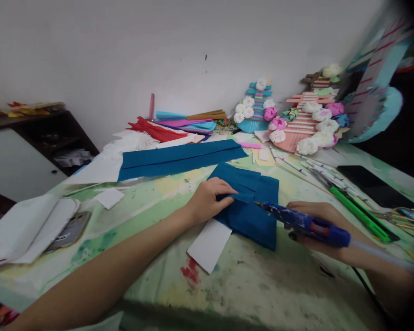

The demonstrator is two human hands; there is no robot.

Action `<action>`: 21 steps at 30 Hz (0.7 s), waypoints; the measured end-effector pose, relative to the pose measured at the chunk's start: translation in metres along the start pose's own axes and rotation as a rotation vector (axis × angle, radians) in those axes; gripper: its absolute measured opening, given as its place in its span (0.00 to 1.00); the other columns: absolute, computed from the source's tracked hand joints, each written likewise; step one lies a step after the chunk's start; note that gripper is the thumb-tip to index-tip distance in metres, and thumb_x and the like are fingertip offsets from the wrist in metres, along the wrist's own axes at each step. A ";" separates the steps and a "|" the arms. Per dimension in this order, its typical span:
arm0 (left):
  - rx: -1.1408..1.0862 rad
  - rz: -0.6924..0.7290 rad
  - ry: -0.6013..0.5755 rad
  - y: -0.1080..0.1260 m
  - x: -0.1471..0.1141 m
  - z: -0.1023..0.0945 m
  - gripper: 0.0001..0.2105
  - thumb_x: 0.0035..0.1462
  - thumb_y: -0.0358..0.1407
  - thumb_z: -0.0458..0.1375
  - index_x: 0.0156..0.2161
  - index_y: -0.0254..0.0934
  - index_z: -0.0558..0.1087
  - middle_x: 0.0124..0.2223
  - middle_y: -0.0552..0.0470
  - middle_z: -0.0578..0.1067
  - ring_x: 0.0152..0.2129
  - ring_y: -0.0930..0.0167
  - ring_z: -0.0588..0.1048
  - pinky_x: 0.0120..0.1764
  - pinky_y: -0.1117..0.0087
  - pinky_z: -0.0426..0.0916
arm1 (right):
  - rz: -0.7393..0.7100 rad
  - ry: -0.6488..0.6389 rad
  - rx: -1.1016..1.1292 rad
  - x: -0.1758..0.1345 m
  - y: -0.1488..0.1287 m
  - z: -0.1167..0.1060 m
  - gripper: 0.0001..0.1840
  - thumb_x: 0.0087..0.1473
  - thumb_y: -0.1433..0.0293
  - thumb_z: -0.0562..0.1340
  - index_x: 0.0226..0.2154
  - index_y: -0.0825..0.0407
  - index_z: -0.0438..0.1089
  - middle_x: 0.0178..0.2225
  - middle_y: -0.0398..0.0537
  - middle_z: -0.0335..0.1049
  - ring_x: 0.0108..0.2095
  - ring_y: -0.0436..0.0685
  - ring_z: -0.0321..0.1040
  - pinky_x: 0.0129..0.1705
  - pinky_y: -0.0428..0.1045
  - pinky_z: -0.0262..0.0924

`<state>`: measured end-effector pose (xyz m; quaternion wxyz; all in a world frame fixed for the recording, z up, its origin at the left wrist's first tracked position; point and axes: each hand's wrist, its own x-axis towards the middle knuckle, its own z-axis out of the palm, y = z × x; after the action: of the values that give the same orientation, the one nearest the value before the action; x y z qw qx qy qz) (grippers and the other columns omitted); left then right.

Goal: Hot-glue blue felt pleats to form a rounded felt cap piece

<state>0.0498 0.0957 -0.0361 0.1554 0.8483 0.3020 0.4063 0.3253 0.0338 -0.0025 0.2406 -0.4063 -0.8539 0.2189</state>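
My left hand (210, 197) pinches a small fold of blue crepe paper (251, 225) between thumb and fingers, over the middle of the table. My right hand (317, 220) is wrapped round a dark blue hot glue gun (307, 223). The gun's nozzle points left and reaches the pinched fold; whether it touches cannot be told. A clear glue stick (382, 255) juts from the gun's back end. Under the blue piece a white paper strip (210, 246) sticks out toward me. Behind my left hand lies a long blue crepe strip (179, 158) with a lengthwise crease.
At right lie a green box cutter (360, 214), a black phone (376, 186), scissors (405, 218) and several pens. Flower-decorated instrument models (257, 110) stand at the back. Rolled coloured papers (186, 122) sit against the wall. A white phone case (27, 225) is at left. The gun's cable (369, 289) trails at lower right.
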 end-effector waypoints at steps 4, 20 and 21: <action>-0.032 -0.077 0.042 0.004 0.002 0.000 0.07 0.55 0.29 0.59 0.36 0.38 0.78 0.36 0.50 0.80 0.33 0.70 0.77 0.39 0.66 0.72 | -0.064 -0.116 -0.008 0.005 0.006 0.005 0.04 0.49 0.68 0.60 0.25 0.50 0.64 0.27 0.45 0.65 0.25 0.53 0.61 0.28 0.49 0.54; -0.034 -0.072 0.087 0.004 -0.001 -0.001 0.06 0.56 0.30 0.58 0.36 0.37 0.78 0.35 0.50 0.81 0.32 0.71 0.78 0.38 0.67 0.72 | 0.114 -0.019 -0.024 0.006 0.008 0.019 0.04 0.48 0.68 0.59 0.25 0.51 0.63 0.21 0.42 0.62 0.22 0.52 0.57 0.25 0.48 0.51; -0.032 -0.070 0.089 0.004 -0.001 -0.001 0.06 0.56 0.30 0.58 0.36 0.37 0.78 0.36 0.50 0.81 0.32 0.71 0.78 0.38 0.67 0.72 | 0.114 -0.031 -0.019 0.006 0.008 0.020 0.05 0.48 0.68 0.58 0.25 0.51 0.62 0.21 0.41 0.62 0.22 0.52 0.57 0.24 0.48 0.50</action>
<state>0.0502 0.0919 -0.0343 0.1694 0.8155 0.3318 0.4429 0.3151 0.0394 -0.0209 0.2104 -0.4531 -0.8351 0.2303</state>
